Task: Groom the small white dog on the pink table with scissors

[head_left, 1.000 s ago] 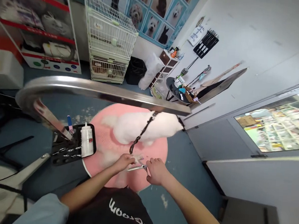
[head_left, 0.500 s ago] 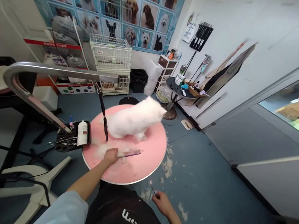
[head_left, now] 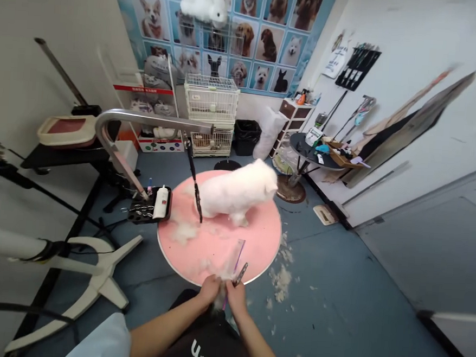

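Note:
A small white dog point(head_left: 237, 192) stands on the round pink grooming table point(head_left: 258, 245), facing right. My left hand point(head_left: 209, 289) and my right hand point(head_left: 235, 297) are together at the table's near edge, in front of my black apron. The left hand is closed on a purple comb point(head_left: 235, 262) that sticks up and has white fur on it. The right hand is closed on scissors point(head_left: 241, 274) right beside the comb. A clump of cut fur point(head_left: 183, 232) lies on the table's left side. A black leash point(head_left: 194, 183) hangs from the metal grooming arm point(head_left: 152, 121).
A black tool tray point(head_left: 144, 212) with scissors and a white bottle point(head_left: 162, 203) is clamped left of the table. Fur tufts point(head_left: 282, 277) litter the blue floor on the right. White wire cages point(head_left: 210, 114), a black bin point(head_left: 246, 136) and a small round side table point(head_left: 315, 154) stand behind.
My left hand lifted the comb off the table and drew back to the near edge. My right hand came up from my side to meet it. The view pulled back.

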The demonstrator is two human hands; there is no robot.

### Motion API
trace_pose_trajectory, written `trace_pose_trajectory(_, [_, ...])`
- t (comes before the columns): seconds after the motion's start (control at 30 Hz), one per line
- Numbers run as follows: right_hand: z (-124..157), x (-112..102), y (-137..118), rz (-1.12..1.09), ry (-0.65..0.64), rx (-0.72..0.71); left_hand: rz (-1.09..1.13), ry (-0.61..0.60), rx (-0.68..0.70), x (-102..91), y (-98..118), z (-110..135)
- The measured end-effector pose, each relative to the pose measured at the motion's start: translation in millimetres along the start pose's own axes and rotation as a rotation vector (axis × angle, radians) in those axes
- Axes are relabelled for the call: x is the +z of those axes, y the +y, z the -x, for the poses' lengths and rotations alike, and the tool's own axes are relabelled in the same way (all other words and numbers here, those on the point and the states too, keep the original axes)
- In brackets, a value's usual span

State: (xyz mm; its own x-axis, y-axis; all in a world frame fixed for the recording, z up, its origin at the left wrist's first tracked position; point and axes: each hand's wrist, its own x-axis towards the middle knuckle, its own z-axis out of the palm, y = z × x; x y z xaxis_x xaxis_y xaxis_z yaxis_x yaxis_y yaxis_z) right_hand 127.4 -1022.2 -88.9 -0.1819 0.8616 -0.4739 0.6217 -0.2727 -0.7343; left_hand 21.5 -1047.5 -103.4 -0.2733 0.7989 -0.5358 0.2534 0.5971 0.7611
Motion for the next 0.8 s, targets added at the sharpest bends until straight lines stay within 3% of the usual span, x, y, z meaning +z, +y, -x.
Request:
trace_pose_trajectory(0.07, [-9.0,-11.7,-1.6,0.082,0.005,0.018,-0.016,0.093,-0.068,-25.4,-13.7,-2.8])
trace_pose_trajectory(0.13, [-24.1,-34.7,-7.9,0.263,0.017,-0.013,-0.042,0.185,-0.107,-64.4,-31.5,-4.7])
trace_pose_trajectory(0.23, [-50.9,-59.1,-31.3,0.744,0.063,-0.101,-0.072,0.328,-0.126,-130.7,-71.1,4.1])
trace_pose_trajectory(0.33, [-64.1,-32.4,-63.1,0.962,-0.029,-0.211,-0.200,0.575,-0.237,-187.0,-128.8,30.3])
trace_pose_trajectory(0.43, [-63.3,21.8,-91.8,0.995,-0.216,-0.396,-0.141,0.633,-0.439,-223.9,-193.1,66.7])
trace_pose_trajectory(0.5, [-70.8,42.4,-111.8,1.015,-0.290,-0.500,-0.095,0.629,-0.570,-237.2,-227.7,90.2])
trace_pose_trajectory(0.6, [-103.6,42.8,-147.3,1.087,-0.226,-0.495,-0.086,0.648,-0.678,-243.2,-251.7,115.7])
trace_pose_trajectory(0.7, [-125.4,51.5,-171.0,1.111,-0.211,-0.481,-0.108,0.715,-0.640,-240.4,-241.7,122.2])
trace_pose_trajectory(0.8, [-90.9,88.8,-156.9,1.071,-0.358,-0.540,-0.148,0.736,-0.573,-237.8,-214.7,107.8])
